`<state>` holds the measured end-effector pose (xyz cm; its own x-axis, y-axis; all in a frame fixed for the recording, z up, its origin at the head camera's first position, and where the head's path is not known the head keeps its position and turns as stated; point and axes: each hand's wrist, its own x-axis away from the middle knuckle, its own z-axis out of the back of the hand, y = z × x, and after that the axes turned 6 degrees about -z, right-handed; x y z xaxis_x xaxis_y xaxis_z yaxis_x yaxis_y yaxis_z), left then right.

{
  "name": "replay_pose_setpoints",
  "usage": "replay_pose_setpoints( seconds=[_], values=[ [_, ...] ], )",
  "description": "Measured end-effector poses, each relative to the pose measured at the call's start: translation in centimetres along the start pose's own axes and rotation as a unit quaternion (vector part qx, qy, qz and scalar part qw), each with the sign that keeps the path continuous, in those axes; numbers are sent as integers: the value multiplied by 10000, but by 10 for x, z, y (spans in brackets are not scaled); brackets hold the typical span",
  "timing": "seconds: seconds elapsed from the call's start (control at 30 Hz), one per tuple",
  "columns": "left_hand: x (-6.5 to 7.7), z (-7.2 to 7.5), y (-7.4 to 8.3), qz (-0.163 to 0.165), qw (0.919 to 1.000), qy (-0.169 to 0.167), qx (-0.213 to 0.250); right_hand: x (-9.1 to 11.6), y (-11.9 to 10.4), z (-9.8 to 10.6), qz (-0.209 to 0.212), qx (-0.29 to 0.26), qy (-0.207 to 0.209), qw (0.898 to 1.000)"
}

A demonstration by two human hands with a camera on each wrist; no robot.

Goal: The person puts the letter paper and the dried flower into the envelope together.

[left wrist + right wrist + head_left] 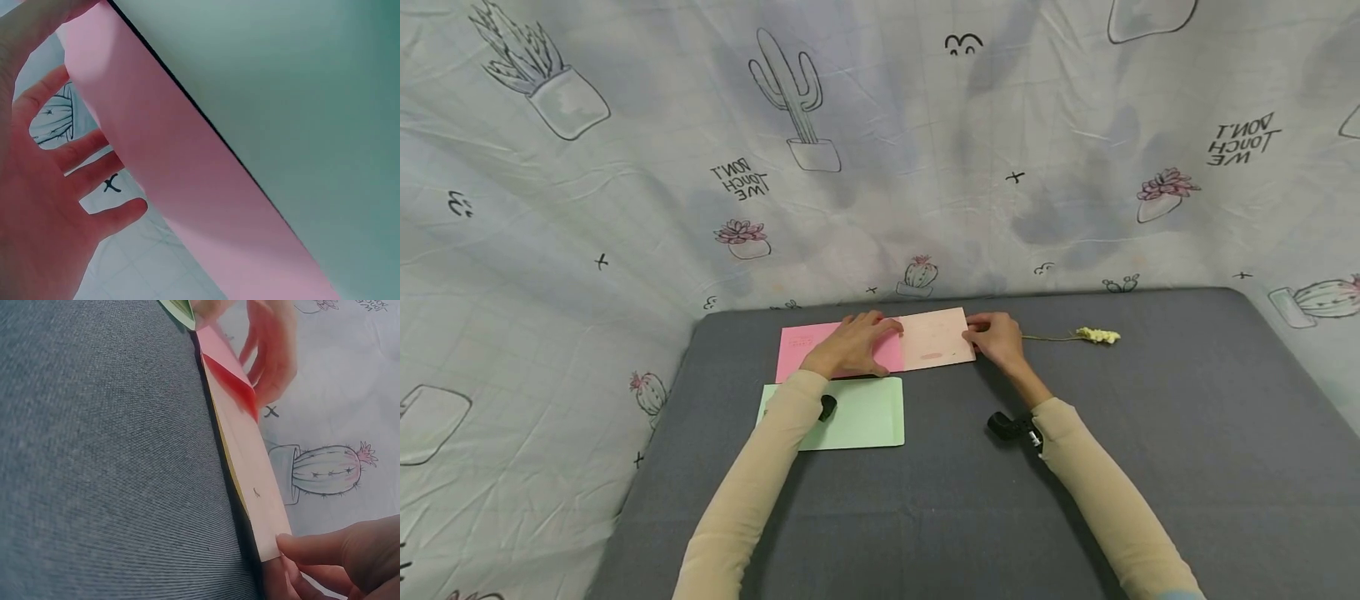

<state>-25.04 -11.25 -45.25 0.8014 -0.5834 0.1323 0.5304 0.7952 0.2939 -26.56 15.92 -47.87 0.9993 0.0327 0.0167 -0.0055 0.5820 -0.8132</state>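
A pink envelope (801, 350) lies at the far side of the grey table (1150, 433), with a pale peach envelope (936, 337) overlapping its right end. My left hand (880, 333) lies flat on the pink envelope, its straight fingers (81, 156) spread and reaching the peach one. In the left wrist view the pink envelope (187, 181) fills the middle. My right hand (973, 333) pinches the peach envelope's right edge; its fingers (325, 550) close on the corner of the peach envelope (250, 469).
A green envelope (861, 412) lies just in front of the pink one, partly under my left forearm. A dried yellow flower (1097, 335) lies to the right of my right hand. A cactus-print cloth (880, 167) hangs behind and beside the table.
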Motion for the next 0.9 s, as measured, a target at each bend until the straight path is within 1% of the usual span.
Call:
replay_pose_setpoints(
  seconds=[0.23, 0.67, 0.9],
  values=[
    [1, -3, -1, -17, 10000, 0, 23, 2, -1, -3, -261, -497, -378, 9977],
    [-2, -3, 0, -92, 9998, 165, 67, 3, -8, -12, -192, -369, -344, 9985],
    [-3, -3, 1, -29, 9999, 152, 64, 4, -12, -15, -201, -577, -511, 9968]
  ],
)
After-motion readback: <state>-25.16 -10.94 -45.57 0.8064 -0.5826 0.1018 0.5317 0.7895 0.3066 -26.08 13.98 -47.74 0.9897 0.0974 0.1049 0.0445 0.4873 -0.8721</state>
